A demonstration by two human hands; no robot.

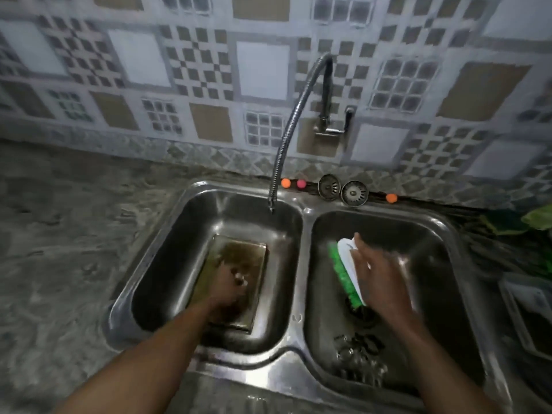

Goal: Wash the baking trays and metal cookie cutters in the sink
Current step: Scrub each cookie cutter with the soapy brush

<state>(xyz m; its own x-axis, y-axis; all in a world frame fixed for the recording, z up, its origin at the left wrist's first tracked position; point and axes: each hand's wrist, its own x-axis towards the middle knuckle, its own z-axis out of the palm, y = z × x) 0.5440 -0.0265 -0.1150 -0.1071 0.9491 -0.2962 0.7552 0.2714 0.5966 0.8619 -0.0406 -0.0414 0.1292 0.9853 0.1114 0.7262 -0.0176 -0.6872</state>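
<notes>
A patchwork-tiled wall rises behind a mottled grey stone desk [59, 234] that carries a double-bowl stainless steel sink [304, 264]. A flexible chrome tap hose [286, 130] ends over the left bowl.

In that bowl lies the brown-stained rectangular metal baking tray [236, 258], flat on the bottom, its long axis running roughly from 12 to 6 o'clock, leaning a little toward 7. The left hand [230, 289] presses on the tray's near half. It is blurred, and I cannot tell whether its fingers are clenched or grasp anything.

In the right bowl, the right hand [379, 279] lies against the back of a white scrubbing brush with green bristles [343, 270]. The brush runs from 11 to 5 o'clock with its bristles facing 9. The fingers look long, but whether the thumb wraps the brush is hidden. A cluster of small metal cookie cutters [358, 354] sits at 6 o'clock from that hand.

The tray lies at 9 o'clock from the brush, across the divider. The left hand is nearer it, so the scrub probably needs the right hand to cross over.
</notes>
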